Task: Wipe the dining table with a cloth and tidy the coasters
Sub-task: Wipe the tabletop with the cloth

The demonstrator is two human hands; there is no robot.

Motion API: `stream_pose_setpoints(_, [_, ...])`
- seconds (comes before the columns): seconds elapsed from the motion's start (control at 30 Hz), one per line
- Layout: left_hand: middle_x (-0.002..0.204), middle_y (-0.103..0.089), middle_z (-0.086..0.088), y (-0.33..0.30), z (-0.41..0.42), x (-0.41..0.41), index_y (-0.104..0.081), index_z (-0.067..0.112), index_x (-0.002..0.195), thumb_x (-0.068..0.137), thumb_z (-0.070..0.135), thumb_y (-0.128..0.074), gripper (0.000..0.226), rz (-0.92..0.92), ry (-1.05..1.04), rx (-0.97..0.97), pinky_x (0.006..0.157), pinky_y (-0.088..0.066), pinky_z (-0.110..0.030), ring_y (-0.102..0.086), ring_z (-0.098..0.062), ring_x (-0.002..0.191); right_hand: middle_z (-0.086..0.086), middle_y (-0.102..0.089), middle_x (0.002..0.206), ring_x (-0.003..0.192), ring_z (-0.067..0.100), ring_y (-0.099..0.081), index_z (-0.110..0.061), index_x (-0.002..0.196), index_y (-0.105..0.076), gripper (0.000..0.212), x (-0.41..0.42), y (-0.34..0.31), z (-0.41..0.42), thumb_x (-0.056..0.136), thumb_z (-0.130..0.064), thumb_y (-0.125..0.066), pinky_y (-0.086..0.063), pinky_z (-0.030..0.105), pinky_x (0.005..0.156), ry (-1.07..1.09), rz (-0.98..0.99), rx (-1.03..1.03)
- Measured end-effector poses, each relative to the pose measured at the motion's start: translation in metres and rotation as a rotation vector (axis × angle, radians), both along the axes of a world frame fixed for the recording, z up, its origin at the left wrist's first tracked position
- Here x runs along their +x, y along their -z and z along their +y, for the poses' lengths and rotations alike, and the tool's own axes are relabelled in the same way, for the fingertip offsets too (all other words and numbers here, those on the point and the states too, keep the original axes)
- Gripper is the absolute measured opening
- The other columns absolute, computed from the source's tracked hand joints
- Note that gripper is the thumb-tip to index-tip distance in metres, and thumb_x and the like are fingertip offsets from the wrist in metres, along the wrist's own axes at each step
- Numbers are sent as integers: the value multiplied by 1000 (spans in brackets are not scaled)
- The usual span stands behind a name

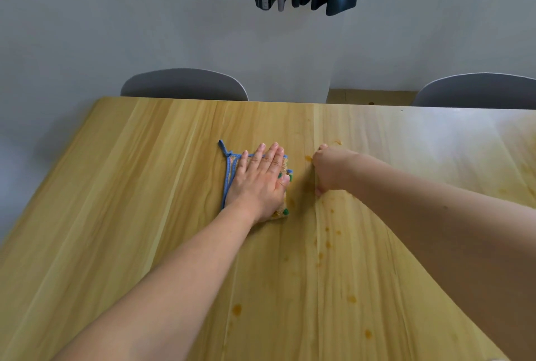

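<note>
The left hand [258, 179] lies flat on the folded cloth [232, 170], fingers straight and spread, palm bearing down on the wooden dining table [130, 186]. It's a small tan cloth with blue edging, and a little blue loop sticks out at its far left corner. It sits around the middle of the tabletop, toward the far edge.

Just to the right of it, the right hand [329, 170] rests knuckles-up on the wood, fingers curled under into a loose fist. It looks like it holds nothing, though the underside is hidden from where I stand.

Now, here's what matters: the orange-brown stains [327, 241]. They trail down the table in a loose line from beside the right fist toward the near edge, with more spots low down at [237, 309] and [367, 333]. So the mess lies to the right of the cloth and back toward the person, and the cloth hand is the one placed to sweep it. I'd say the wipe wants to go rightward and then draw in along that line.

No coasters in sight. Two grey chairs [184, 84] stand at the far side.
</note>
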State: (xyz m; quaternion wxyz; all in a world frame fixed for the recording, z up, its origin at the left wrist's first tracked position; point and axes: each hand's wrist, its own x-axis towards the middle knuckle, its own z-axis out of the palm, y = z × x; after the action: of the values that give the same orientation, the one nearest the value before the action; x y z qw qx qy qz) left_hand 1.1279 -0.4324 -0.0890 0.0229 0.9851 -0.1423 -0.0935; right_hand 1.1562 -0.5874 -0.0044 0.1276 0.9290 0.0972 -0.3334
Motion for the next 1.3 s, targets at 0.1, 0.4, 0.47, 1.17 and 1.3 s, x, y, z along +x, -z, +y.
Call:
stream_pose_setpoints(0.1, [162,22,9,1,3,-12,15,21,154,103,45,-5,61,2,-4,12,120,14,-45,24,-14,148,13,-23,156,129,26,-47,-5,151,-20,88,-2,1,-3,87,-48,-63,-42,34,101,35,-8,17])
stream_pose_setpoints(0.4, [161,23,10,0,11,-66,14,21,155,103,47,-9,62,12,1,7,120,13,-45,26,-13,147,10,-50,132,108,30,-59,-12,140,-43,80,5,13,6,76,-45,-77,-52,40,94,108,-9,-8])
stream_pose_setpoints(0.47, [160,25,11,-1,11,-75,16,21,154,103,46,-8,62,15,3,8,120,13,-45,28,-12,146,8,-55,123,104,29,-61,-14,136,-49,77,7,16,7,73,-44,-80,-53,40,91,103,-2,-35])
stream_pose_setpoints(1.17, [162,22,1,-1,16,-86,16,15,154,100,53,-3,68,7,-277,-4,120,14,-44,27,-17,147,10,-58,118,106,29,-59,-11,135,-48,74,12,22,3,75,-41,-79,-50,39,94,52,-34,-53])
stream_pose_setpoints(1.3, [160,29,2,-1,18,-92,22,16,151,101,52,-1,67,5,-247,-4,120,16,-42,31,-15,145,10,-59,117,107,29,-59,-9,132,-51,69,7,19,0,77,-41,-78,-50,40,96,64,-59,-14])
